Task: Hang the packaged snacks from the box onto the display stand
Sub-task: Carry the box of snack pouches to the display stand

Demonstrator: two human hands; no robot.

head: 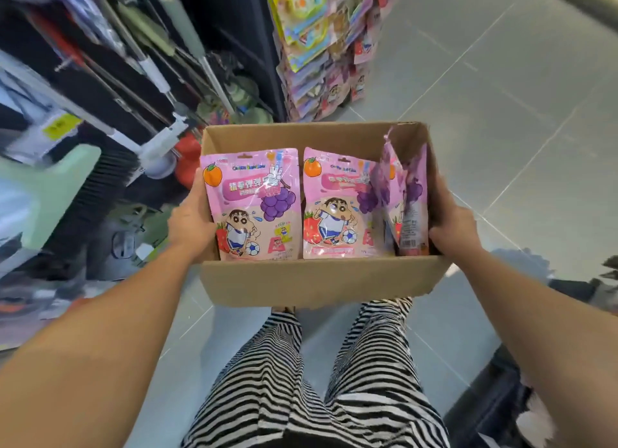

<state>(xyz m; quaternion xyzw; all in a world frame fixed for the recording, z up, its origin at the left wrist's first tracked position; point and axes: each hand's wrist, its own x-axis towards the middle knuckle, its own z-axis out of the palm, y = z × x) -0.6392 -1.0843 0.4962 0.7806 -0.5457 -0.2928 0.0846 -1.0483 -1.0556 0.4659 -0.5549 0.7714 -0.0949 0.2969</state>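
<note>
Your left hand (191, 217) and right hand (452, 226) clamp the box (314, 280) of snack packs (254, 203); the display stand (321, 46) stands ahead, mops (187, 46) leaning just left.

Left pouch (252, 203) print: you're facing blurred East Asian lettering, unreadable.
Right pouch (337, 207) print: you're getting the same blur.

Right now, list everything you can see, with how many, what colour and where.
cardboard box: one, brown, open, held above the floor
snack packets: two pink lying flat face up, more standing on edge at the box's right side, count unclear
display stand: one, hung with colourful packets, beyond the box
mops and brooms: several, blurred, at the left
floor: grey tiles
striped trousers: black and white, below the box
left hand: on the box's left wall
right hand: on the box's right wall
</note>
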